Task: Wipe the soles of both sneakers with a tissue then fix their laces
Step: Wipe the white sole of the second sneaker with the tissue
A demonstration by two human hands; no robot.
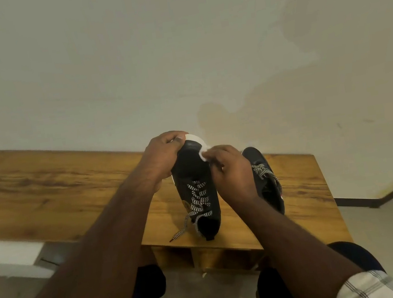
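A black sneaker [193,175] with black-and-white patterned laces is tilted toe-up over the wooden table [305,199]. My left hand [163,153] grips its toe end from the left. My right hand [231,169] presses a white tissue [202,153] against the white sole edge at the toe. One loose lace end [177,234] hangs down near the table's front edge. The second black sneaker [268,184] stands on the table to the right, partly hidden behind my right hand and wrist.
The table runs far to the left [30,189] against a pale wall [175,50]. Open wooden compartments [206,254] sit under its front edge. My knees in dark trousers [354,255] are below, over a light floor.
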